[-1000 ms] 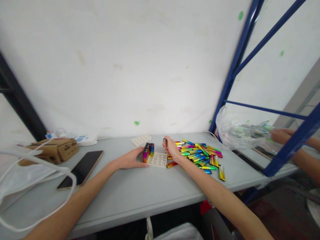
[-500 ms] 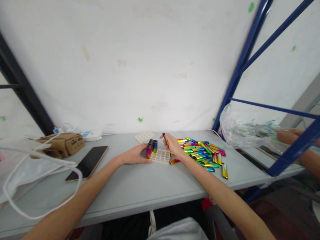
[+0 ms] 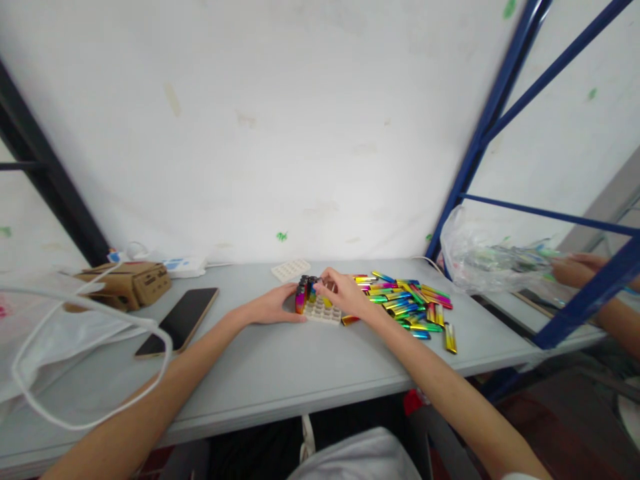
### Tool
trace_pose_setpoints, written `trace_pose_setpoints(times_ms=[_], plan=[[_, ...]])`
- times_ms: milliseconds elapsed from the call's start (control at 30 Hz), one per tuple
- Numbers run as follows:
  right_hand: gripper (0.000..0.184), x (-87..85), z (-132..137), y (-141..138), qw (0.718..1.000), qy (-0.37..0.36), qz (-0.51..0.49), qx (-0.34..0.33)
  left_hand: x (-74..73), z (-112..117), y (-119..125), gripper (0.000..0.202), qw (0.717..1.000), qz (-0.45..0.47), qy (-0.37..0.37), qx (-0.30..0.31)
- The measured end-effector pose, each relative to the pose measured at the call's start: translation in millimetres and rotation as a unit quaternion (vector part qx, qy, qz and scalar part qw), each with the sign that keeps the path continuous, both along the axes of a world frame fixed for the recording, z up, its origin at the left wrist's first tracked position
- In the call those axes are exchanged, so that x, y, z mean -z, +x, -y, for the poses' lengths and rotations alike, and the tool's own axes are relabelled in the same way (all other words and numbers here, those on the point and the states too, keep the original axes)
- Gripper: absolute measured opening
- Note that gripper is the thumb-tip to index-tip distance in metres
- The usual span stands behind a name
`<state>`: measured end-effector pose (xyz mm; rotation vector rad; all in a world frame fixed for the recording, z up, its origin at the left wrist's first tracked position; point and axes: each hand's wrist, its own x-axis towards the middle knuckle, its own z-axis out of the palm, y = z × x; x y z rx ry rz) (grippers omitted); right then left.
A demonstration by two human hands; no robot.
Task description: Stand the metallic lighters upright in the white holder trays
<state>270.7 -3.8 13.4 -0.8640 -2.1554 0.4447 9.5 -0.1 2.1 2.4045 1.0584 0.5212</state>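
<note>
A white holed tray (image 3: pixel 326 313) lies on the grey table (image 3: pixel 280 373), with several rainbow-coloured lighters (image 3: pixel 301 294) standing upright in its left end. My left hand (image 3: pixel 273 305) rests against the tray's left side, fingers curled round its edge. My right hand (image 3: pixel 341 294) is over the tray with its fingers pinched on one lighter, held upright at the standing ones. To the right lies a loose pile of rainbow lighters (image 3: pixel 407 307).
A second white tray (image 3: pixel 291 269) lies near the wall. A phone (image 3: pixel 180 320), a cardboard box (image 3: pixel 125 283), a white cable (image 3: pixel 90 373) and a power strip (image 3: pixel 173 265) sit at the left. A clear plastic bag (image 3: pixel 487 263) and another person's hand (image 3: pixel 575 269) are beyond the blue frame (image 3: pixel 480 133).
My right hand has carried a lighter from the pile leftward and down onto the tray beside the standing lighters. My left hand has stayed at the tray's left side.
</note>
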Motion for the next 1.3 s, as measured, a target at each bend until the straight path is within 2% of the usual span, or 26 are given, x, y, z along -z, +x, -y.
trace_pose_setpoints(times_ms=[200, 367, 600, 733, 933, 1067, 1167, 1200, 1300], plan=[[0.028, 10.7, -5, -5, 1.000, -0.010, -0.023, 0.009, 0.3, -1, 0, 0.085, 1.000, -0.001, 0.005, 0.000], [0.030, 13.2, -6, -7, 1.000, -0.018, 0.006, -0.011, 0.7, -2, 0, 0.085, 1.000, -0.007, 0.009, 0.005], [0.026, 2.3, -6, -6, 0.993, 0.024, 0.108, 0.046, 1.3, -1, -1, 0.086, 1.000, -0.008, 0.003, 0.000], [0.023, -4.4, -9, -9, 0.985, 0.031, 0.161, 0.049, 2.0, -2, -1, 0.085, 1.000, -0.005, 0.003, 0.001], [0.035, -10.2, -6, -18, 0.977, 0.027, 0.196, 0.079, 1.2, -1, -2, 0.081, 1.000, -0.016, -0.001, -0.016], [0.043, -16.3, -21, 14, 0.978, 0.034, 0.178, 0.098, -0.8, -1, -1, 0.084, 1.000, -0.015, -0.003, -0.016], [0.028, -12.7, -45, 57, 0.963, 0.042, 0.213, 0.162, -1.6, -1, -1, 0.087, 1.000, -0.023, -0.006, -0.020], [0.025, -9.1, -53, 71, 0.953, 0.029, 0.236, 0.187, -1.6, -1, -1, 0.087, 0.999, -0.025, -0.006, -0.022], [0.035, 5.2, -70, 101, 0.928, -0.042, 0.286, 0.236, -0.9, -2, -2, 0.086, 0.999, -0.026, -0.007, -0.024]])
